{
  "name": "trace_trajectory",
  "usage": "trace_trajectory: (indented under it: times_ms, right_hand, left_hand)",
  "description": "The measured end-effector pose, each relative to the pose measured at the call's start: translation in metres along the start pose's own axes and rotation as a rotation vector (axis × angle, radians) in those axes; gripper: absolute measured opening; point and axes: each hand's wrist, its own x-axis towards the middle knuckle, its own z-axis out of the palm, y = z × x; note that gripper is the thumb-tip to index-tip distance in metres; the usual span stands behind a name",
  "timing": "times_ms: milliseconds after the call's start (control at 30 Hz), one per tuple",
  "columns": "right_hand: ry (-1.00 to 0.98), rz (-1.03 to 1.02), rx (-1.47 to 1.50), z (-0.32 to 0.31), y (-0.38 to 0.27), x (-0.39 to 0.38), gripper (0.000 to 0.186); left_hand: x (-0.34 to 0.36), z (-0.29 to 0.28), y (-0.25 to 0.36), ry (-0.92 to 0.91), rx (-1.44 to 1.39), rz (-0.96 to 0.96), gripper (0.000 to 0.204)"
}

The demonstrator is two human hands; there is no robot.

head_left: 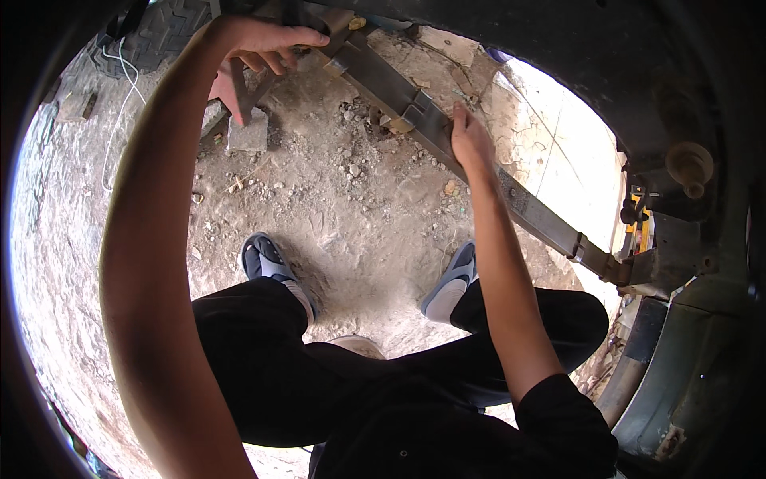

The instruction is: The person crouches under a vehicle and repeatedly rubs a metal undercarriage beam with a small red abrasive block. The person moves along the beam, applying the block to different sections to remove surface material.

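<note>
Black trouser legs (383, 383) are filling the lower view, with two blue-and-white sandals (275, 267) standing on the dusty, stony ground (359, 207). Reaching up, the left hand (267, 44) is hovering with fingers loosely curled and grip spread, holding nothing, just beside the upper end of a long leaf spring (415, 108). That spring is running diagonally from upper left to a bracket at right, under a vehicle body (702, 239). Resting on its middle, the right hand (469, 137) is wrapping its fingers over the spring's edge.
</note>
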Motion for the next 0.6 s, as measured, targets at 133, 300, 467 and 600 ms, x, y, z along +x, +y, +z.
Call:
trace_trajectory:
  times_ms: [133, 300, 467, 600]
  right_hand:
    - [0.253, -0.532, -0.192, 0.031, 0.020, -0.017, 0.070]
    - [0.234, -0.417, -0.147, 0.026, 0.029, -0.012, 0.077]
    - [0.191, -0.459, -0.249, 0.033, 0.018, -0.022, 0.073]
    - [0.189, -0.280, -0.134, 0.028, 0.018, -0.009, 0.069]
  left_hand:
    - [0.004, -0.004, 0.004, -0.029, 0.016, 0.035, 0.105]
    - [-0.006, -0.004, 0.010, -0.033, -0.007, 0.130, 0.104]
    - [0.001, -0.005, 0.005, -0.022, 0.005, 0.153, 0.102]
    - [0.003, -0.003, 0.003, -0.015, 0.001, 0.152, 0.105]
